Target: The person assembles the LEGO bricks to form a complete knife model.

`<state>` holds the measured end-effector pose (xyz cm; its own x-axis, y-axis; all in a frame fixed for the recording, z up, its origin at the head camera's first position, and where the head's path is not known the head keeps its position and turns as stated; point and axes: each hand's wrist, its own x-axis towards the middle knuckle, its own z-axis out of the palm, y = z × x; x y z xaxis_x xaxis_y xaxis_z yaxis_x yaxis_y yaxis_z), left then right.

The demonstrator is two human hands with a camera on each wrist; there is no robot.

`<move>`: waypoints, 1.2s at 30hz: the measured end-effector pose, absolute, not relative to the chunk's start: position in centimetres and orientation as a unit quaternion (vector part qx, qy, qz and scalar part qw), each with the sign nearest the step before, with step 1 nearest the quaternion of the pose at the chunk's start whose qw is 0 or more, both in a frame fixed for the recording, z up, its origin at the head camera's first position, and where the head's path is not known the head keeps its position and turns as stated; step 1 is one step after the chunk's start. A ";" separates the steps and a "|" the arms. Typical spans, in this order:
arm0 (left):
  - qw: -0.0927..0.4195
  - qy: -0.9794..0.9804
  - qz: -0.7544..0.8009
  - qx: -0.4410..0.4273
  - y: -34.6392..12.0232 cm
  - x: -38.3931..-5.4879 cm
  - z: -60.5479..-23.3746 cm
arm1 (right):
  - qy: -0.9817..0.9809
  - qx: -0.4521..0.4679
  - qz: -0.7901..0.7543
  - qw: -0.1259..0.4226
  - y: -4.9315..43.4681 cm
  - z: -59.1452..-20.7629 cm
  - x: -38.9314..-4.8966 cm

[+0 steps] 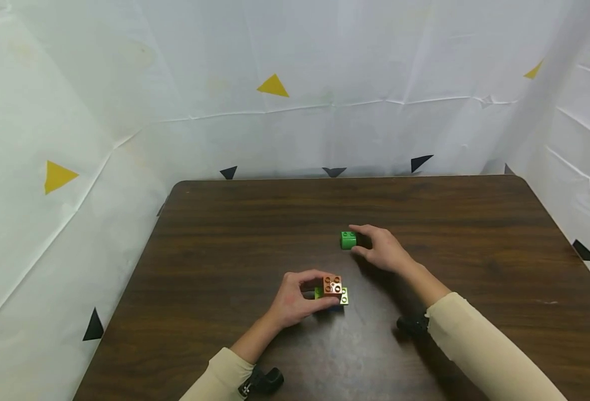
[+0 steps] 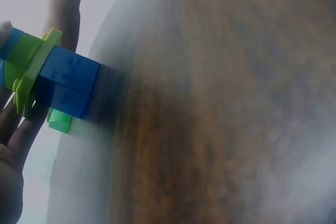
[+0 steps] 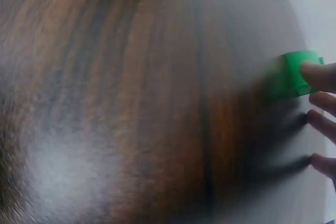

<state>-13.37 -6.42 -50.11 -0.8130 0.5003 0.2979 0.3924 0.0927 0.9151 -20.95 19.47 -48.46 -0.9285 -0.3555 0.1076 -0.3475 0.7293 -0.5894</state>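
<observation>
My left hand grips a stack of toy building blocks between thumb and fingers. A coppery-orange block with round studs tops the stack. In the left wrist view the stack shows a lime-green plate with a blue block beneath it, and green and blue blocks above. Farther back on the table stands a small green block with a rounded side. Around its right side my right hand holds thumb and forefinger apart. In the right wrist view the thumb overlaps the green block; contact cannot be told.
A dark wood-grain table lies under both hands. White sheeting with yellow and black triangles surrounds its back and sides. Black straps with camera mounts sit at both wrists.
</observation>
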 end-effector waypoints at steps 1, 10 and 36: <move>0.045 0.737 0.602 0.304 -6.4 -13.4 -50.1 | 0.930 -0.185 -0.317 0.005 19.5 -48.6 -21.0; 0.045 0.742 0.600 0.295 -6.4 -13.0 -50.2 | 0.939 -0.156 -0.306 -0.012 19.3 -49.7 -21.0; 0.044 0.740 0.603 0.294 -6.5 -13.3 -50.0 | 0.925 -0.165 -0.340 -0.032 19.4 -48.1 -20.7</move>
<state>-13.29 -6.54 -50.02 -0.8228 0.4883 0.2908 0.3832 0.0988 0.9184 -20.70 19.43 -48.13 -0.9437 -0.2835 0.1706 -0.3266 0.7149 -0.6183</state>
